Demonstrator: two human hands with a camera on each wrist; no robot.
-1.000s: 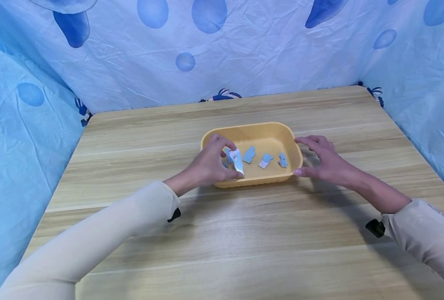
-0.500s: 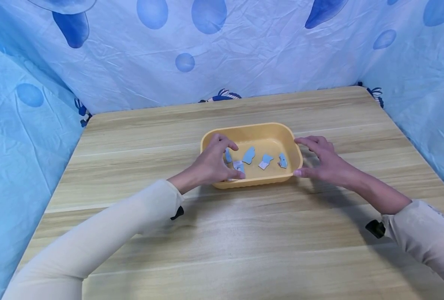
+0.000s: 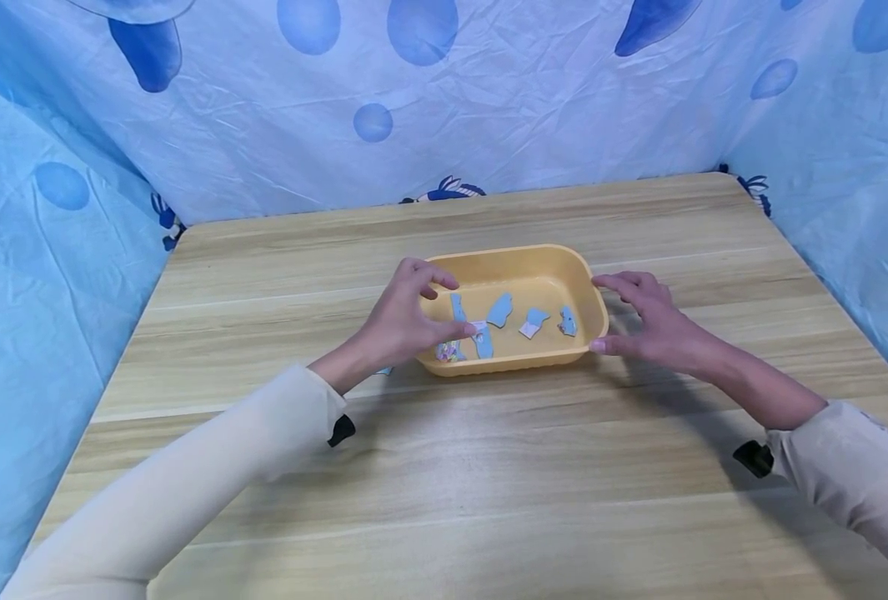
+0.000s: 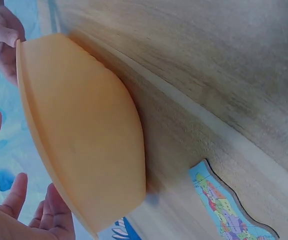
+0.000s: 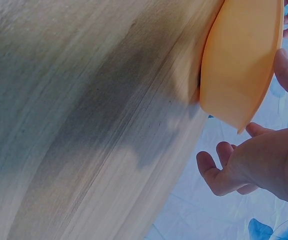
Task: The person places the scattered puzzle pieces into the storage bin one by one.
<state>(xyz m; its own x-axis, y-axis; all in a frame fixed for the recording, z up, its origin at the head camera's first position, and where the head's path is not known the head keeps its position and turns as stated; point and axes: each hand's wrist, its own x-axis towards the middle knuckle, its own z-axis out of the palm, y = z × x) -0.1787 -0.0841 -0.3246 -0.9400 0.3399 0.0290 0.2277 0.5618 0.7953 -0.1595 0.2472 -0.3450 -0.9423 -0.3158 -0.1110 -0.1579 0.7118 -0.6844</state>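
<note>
A yellow-orange plastic tray stands on the wooden table with several flat blue map puzzle pieces inside. One oblong piece lies near a colourful piece at the tray's left end. My left hand hovers over that end, thumb and fingers spread apart, with nothing visible between them. My right hand holds the right end of the tray by its rim, thumb at the front corner and index finger at the back. Another map piece lies on the table outside the tray, mostly hidden by my left hand in the head view.
The pale wooden tabletop extends around the tray on all sides. Blue patterned cloth hangs behind the table and at both sides. Other pieces in the tray include one piece near its right end.
A second ago my left hand pinched a puzzle piece over the tray; it let go, and the piece lies inside. The hand has moved left, uncovering more pieces. My right hand stays put.
</note>
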